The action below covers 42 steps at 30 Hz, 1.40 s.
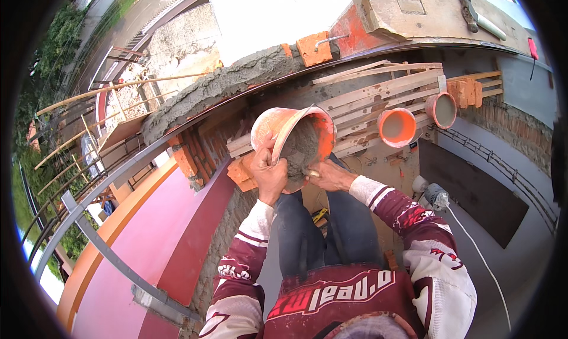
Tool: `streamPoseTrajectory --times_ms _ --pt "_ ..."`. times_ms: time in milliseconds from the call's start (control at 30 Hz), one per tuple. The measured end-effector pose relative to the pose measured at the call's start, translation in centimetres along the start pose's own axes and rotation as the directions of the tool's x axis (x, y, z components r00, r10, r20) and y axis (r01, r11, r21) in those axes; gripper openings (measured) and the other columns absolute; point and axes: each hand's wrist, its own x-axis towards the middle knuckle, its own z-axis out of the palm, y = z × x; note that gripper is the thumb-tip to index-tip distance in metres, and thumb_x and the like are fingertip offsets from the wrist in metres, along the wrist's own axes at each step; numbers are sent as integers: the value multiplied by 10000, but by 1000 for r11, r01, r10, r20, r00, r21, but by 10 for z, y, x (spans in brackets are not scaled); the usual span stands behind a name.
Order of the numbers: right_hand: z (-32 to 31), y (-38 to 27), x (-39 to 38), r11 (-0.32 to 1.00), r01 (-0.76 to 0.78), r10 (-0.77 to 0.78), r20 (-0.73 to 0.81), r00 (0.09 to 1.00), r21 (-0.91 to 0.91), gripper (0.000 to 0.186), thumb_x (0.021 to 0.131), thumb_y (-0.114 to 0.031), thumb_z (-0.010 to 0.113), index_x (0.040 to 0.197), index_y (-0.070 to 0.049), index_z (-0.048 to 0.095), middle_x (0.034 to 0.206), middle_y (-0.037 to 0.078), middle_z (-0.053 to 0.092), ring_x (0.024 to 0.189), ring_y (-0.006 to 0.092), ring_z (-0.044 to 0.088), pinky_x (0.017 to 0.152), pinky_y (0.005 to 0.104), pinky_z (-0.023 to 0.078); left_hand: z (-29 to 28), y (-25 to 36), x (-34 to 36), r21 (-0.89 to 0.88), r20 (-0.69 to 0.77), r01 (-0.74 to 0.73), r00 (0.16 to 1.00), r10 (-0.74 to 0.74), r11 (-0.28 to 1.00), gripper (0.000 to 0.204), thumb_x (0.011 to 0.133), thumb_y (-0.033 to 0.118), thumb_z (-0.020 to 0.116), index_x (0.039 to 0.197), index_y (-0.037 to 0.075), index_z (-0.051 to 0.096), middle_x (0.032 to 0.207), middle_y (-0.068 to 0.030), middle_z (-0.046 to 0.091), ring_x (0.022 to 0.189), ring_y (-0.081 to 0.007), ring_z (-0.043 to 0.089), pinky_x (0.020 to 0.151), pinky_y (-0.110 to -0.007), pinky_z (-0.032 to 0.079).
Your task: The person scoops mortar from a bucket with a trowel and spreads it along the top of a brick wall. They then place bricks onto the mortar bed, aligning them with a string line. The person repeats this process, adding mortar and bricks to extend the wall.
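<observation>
An orange bucket, smeared with pale cement, is tilted so that its mouth faces me. Grey wet mortar lies inside. My left hand is closed on the bucket's left rim, thumb over the edge. At the lower right of the mouth, my right hand has its fingers curled closed at the mortar. A small pale, rounded end shows by those fingers; what it belongs to is hidden. Beyond the bucket, a rough bed of mortar runs along the wall top, with an orange brick at its right end.
Wooden planks form a scaffold carrying two more orange buckets, one nearer and one farther right, beside stacked bricks. A hammer lies on the concrete ledge. A white cable hangs at right.
</observation>
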Motion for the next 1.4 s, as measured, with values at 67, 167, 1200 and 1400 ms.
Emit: streamPoseTrajectory --times_ms 67,167,1200,1400 --pt "11 2 -4 995 32 -28 -48 998 98 450 949 -295 618 1238 49 642 1069 276 704 1012 433 682 880 485 544 -11 -1 0 -28 -30 95 995 -95 995 182 708 -124 543 726 14 426 1114 -130 664 1125 -217 530 894 -293 424" --pt "5 9 -15 971 -27 18 39 999 237 469 944 -278 631 1253 75 639 1090 293 700 1048 414 682 926 434 531 -26 -3 0 -104 -78 308 945 -316 946 142 704 -119 562 763 -3 505 877 -16 642 728 -80 512 684 -234 437" --pt "-120 56 49 958 -251 25 -831 556 -140 454 932 -218 657 1339 -30 587 1113 197 643 1037 408 639 875 509 525 -52 -63 -91 -293 -426 531 672 -606 795 208 714 -136 562 728 56 483 696 24 488 576 -74 435 527 -262 368" --pt "-89 43 95 974 -169 208 -900 383 153 490 941 -204 657 1359 28 551 1220 263 619 1116 446 608 954 501 489 -55 -65 -98 -302 -403 522 689 -603 798 173 714 -144 550 802 4 560 729 26 520 593 -66 461 533 -250 380"
